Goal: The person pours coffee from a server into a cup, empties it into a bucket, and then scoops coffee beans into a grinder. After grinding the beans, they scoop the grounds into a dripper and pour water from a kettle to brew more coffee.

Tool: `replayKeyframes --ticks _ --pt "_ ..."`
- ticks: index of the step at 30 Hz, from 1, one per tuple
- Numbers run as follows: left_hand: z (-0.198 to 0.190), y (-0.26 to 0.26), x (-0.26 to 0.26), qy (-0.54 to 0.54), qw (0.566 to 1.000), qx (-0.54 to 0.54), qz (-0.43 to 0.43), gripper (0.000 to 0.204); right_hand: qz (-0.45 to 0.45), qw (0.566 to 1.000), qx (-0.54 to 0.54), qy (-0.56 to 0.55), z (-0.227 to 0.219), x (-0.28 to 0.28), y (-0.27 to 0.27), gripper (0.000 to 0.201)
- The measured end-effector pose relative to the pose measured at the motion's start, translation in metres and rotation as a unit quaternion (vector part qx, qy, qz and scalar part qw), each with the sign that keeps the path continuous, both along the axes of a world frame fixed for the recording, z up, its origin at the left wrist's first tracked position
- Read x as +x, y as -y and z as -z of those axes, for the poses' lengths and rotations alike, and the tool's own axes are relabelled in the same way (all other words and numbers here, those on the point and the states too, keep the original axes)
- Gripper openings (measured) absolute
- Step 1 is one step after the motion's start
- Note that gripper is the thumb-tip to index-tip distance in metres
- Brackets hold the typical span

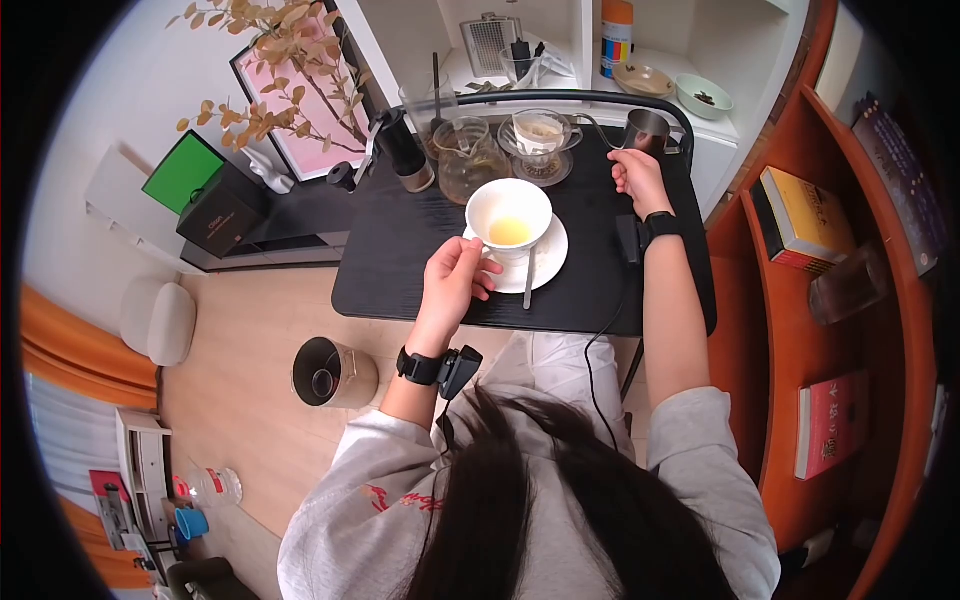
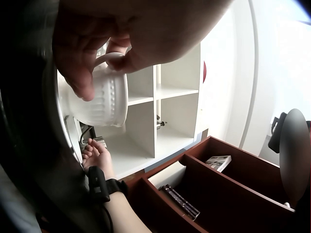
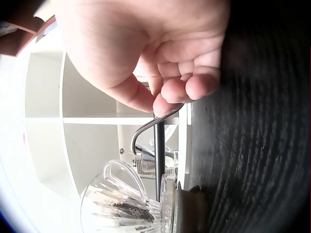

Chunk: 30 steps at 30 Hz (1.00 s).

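Observation:
A white cup [image 1: 490,202] with yellow liquid in it is held by its handle [image 2: 111,58] between the thumb and fingers of my left hand [image 1: 456,278]. Under it in the head view lies a white saucer [image 1: 553,262], with a metal spoon [image 1: 529,280] resting across its front. My right hand [image 1: 640,178] is at the back right of the table, loosely curled and holding nothing that shows. Just beyond its fingertips stands a metal gooseneck kettle [image 1: 648,130]. Its curved spout [image 3: 141,133] shows past the fingers in the right wrist view.
Behind the cup stand a glass server [image 1: 470,165] and a glass dripper [image 1: 540,135] with a filter. A black hand grinder [image 1: 405,155] is at the back left of the black table [image 1: 400,270]. A cable runs from the right wrist. A wooden bookshelf [image 1: 755,350] borders the right.

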<state>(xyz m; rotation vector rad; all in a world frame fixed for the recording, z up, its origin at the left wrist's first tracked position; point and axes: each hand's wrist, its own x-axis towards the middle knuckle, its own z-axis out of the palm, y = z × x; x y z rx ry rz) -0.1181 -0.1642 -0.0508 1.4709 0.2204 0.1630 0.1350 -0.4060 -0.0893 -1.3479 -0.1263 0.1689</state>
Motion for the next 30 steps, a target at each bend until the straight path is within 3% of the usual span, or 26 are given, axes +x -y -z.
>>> replayKeyframes --ticks 13,21,30 --pt "0.003 -0.023 -0.012 0.088 0.996 -0.003 -0.026 0.024 0.001 1.0 -0.006 0.0 0.001 0.001 0.0 0.011" --pt "-0.034 -0.07 -0.087 0.073 0.995 0.029 -0.061 0.023 -0.006 1.0 0.0 0.005 0.011 0.011 0.002 0.012" --pt "-0.035 -0.141 -0.194 0.068 0.955 0.049 -0.285 0.023 -0.006 1.0 -0.004 0.012 0.008 0.009 0.006 0.012"
